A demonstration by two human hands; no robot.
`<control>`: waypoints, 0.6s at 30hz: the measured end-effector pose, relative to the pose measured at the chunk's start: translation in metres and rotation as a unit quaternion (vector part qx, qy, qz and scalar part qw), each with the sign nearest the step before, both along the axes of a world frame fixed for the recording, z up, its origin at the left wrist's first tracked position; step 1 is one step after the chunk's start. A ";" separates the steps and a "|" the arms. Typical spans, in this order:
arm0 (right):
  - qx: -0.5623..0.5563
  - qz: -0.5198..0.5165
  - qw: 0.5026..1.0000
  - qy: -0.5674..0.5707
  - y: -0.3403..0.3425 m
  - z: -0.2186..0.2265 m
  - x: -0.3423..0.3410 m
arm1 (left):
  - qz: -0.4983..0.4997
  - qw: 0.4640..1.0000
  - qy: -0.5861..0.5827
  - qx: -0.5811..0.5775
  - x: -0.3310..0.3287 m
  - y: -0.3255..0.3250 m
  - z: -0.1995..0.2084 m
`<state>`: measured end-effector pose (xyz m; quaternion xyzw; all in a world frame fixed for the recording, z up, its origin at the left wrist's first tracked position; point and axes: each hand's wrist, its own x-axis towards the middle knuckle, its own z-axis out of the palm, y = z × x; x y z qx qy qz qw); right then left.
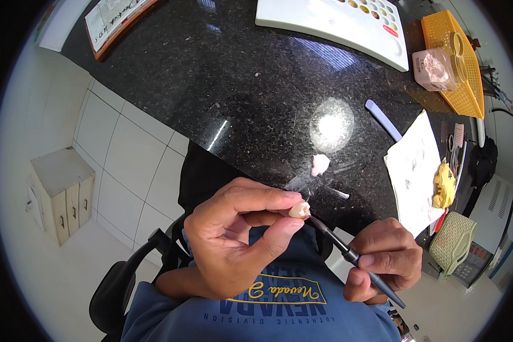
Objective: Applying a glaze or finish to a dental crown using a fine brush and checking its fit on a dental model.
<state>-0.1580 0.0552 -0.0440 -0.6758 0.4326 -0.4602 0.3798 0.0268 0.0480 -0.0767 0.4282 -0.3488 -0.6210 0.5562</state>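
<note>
The small cream piece, formed rather like a tooth, is at the fingertips of the left grip, above the near edge of the black speckled desk. I take this piece as the centre of my clock, so the left grip comes from eight o'clock. Its thumb and forefinger are closed on the piece from two sides, apart only by the thickness of it.

The right grip, at four o'clock, is closed around the dark handle of a slim tool. The tool points toward ten o'clock, and its tip is at the right side of the piece; whether they really touch, I cannot tell.

On the desk, a whitish lump lies near, at one o'clock. A marked white paper lies at two o'clock, partly over a lilac strip.

About writing: the blue shirt, at six o'clock, bears yellow cursive letters in a yellow frame, with darker capitals around. At twelve o'clock, the white palette has a small red label. Far at half past ten, a framed board shows dark handwriting.
</note>
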 end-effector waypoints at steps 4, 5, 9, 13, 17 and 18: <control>-0.001 -0.001 1.000 0.003 -0.001 0.000 0.000 | 0.000 1.000 -0.002 -0.005 0.000 0.000 -0.001; -0.001 0.001 1.000 0.004 -0.001 0.000 0.000 | -0.001 1.000 -0.001 -0.009 0.000 0.000 -0.001; 0.003 0.009 1.000 0.006 -0.002 0.001 0.000 | -0.032 0.998 -0.042 -0.044 0.002 0.000 -0.003; -0.001 0.009 1.000 0.007 -0.002 0.002 0.001 | -0.031 0.998 -0.044 -0.041 0.002 0.000 -0.003; -0.003 0.012 1.000 0.013 -0.002 0.002 0.001 | -0.032 0.997 -0.053 -0.037 0.002 0.000 -0.001; -0.003 0.012 1.000 0.013 -0.002 0.002 0.001 | -0.032 0.997 -0.054 -0.036 0.002 0.000 0.000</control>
